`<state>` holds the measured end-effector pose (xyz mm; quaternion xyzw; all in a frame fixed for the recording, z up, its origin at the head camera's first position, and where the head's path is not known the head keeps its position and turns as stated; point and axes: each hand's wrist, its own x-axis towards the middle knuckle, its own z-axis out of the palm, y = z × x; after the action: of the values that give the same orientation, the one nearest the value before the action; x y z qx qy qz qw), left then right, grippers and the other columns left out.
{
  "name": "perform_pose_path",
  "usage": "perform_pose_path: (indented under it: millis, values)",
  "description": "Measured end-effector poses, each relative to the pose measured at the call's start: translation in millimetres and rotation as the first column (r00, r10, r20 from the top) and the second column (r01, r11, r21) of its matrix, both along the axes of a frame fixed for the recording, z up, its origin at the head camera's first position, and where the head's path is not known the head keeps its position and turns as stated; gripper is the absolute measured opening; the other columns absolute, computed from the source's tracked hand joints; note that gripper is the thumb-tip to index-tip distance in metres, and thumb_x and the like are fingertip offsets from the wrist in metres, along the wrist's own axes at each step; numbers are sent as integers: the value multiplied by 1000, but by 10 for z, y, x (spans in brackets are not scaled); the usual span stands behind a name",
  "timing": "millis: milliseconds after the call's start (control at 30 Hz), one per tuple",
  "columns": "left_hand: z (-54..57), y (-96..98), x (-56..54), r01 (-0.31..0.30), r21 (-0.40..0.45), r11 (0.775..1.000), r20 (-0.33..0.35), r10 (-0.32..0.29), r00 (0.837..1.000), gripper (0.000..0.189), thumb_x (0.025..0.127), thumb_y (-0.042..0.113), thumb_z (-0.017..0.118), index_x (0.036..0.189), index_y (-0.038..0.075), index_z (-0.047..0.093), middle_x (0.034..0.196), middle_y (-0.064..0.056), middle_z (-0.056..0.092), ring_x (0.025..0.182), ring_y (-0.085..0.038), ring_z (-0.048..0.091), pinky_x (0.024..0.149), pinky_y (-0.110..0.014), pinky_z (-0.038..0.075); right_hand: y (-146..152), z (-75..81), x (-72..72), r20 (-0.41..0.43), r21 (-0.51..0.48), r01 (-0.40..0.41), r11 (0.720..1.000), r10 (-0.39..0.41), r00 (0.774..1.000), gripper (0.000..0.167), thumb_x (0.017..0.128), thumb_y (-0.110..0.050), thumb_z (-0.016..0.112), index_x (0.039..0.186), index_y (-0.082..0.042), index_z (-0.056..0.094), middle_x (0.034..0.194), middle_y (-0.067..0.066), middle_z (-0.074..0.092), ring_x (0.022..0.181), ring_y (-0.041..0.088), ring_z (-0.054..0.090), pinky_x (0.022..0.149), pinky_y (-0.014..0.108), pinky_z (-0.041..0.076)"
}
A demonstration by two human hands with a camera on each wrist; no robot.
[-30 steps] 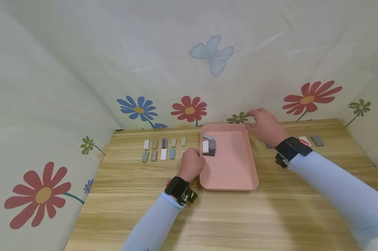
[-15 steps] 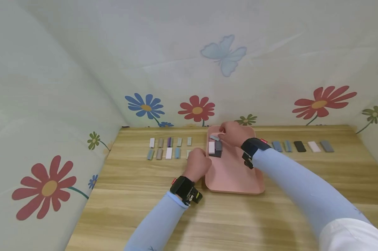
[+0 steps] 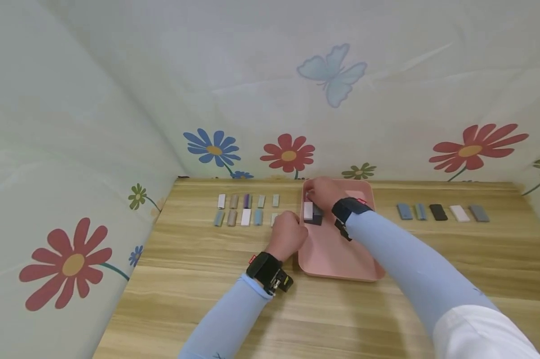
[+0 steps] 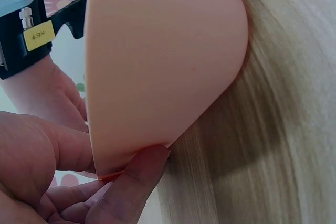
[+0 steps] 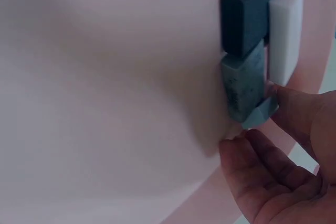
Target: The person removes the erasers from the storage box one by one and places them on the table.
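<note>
A pink tray [image 3: 337, 257] lies on the wooden table. My left hand [image 3: 287, 234] grips its left side; in the left wrist view, thumb and fingers pinch the tray wall [image 4: 163, 61]. Inside the tray's far left corner, my right hand [image 3: 324, 193] has thumb and fingertips around a small pale blue-green eraser [image 5: 261, 114]. That piece is hidden behind the hand in the head view. Beside it the right wrist view shows a speckled grey eraser [image 5: 245, 82], a dark eraser [image 5: 239, 24] and an upright white eraser [image 5: 286, 32] along the wall.
Left of the tray, two rows of small erasers [image 3: 246, 217] in white, tan, purple, blue and pale green lie on the table. To its right stretches a row with blue, black [image 3: 438, 212], white and grey pieces. A flowered cloth [image 3: 234, 75] hangs behind the table.
My right hand has moved left from the tray's far right edge into its far left corner, onto the pale blue-green eraser. The left hand keeps its hold on the tray. The head view has shifted.
</note>
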<state>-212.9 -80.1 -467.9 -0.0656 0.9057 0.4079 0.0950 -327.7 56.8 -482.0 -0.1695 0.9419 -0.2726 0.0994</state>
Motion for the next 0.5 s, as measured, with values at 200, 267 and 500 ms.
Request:
perform_pose_path:
  millis: [200,267,500]
  values:
    - [12,7,4,3,-7,1000,-5,-3,1000,24,82,11,56,58,10,55,50,1,52,42,-14,52,36,-25,37,-14,-8,4,-51,33,-6,999,7,999,25,89,-12,59,111,-21,67,107,4,65,95,23,55,79,33,47]
    - [4,4,5,2,-12,1000,-12,-2,1000,24,82,11,56,58,11,55,50,1,51,42,-14,52,35,-25,36,-8,-17,-1,-66,36,-20,999,22,998,24,88,-12,60,109,-21,67,106,3,65,95,22,56,83,34,49]
    - [2,-8,13,2,-5,1000,-11,-2,1000,24,81,10,56,57,11,55,49,2,49,42,-14,52,36,-25,36,9,-3,3,-48,16,-53,998,54,997,26,88,-7,57,108,-20,68,101,2,66,92,22,58,81,35,51]
